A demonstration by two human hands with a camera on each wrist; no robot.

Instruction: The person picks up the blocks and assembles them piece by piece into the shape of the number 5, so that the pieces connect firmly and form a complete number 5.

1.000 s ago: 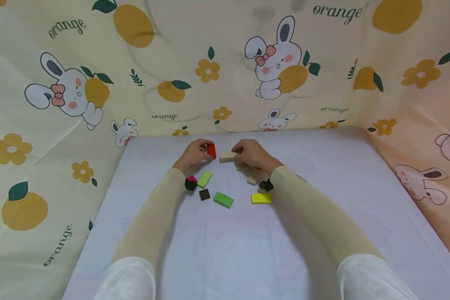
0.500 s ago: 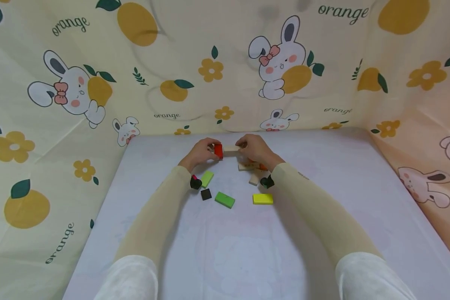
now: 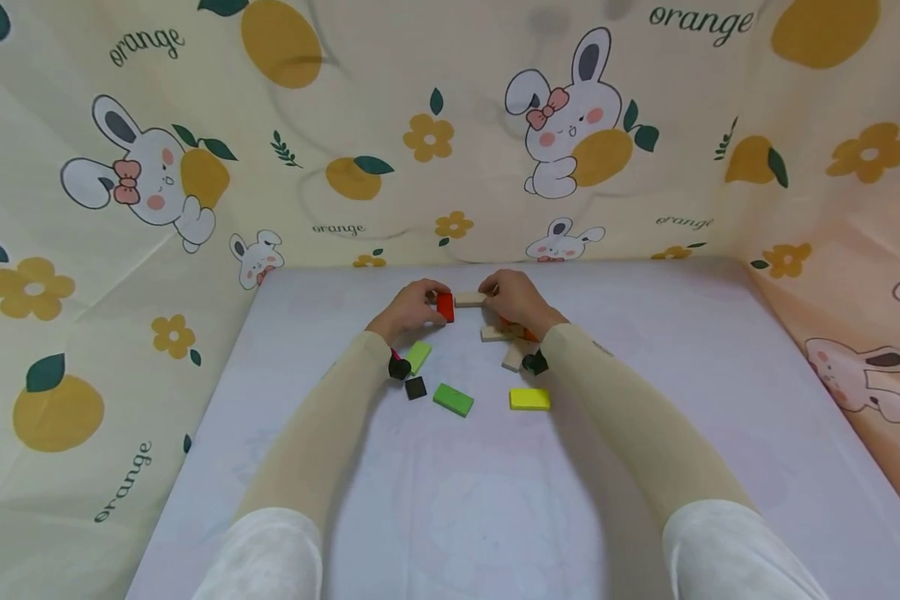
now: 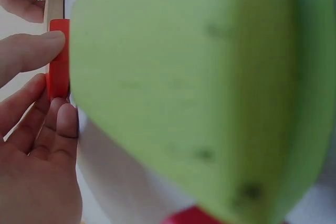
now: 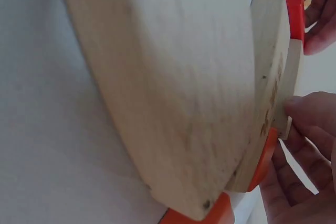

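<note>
The left hand (image 3: 409, 308) pinched a red block (image 3: 446, 308), and the right hand (image 3: 517, 300) pinched a wooden block (image 3: 468, 299) just beside it.

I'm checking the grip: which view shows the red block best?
The left wrist view: there the red block is largest, gripped by the left hand. The head view shows it small; the right wrist view shows it at top right, partly covered by that hand.
</note>
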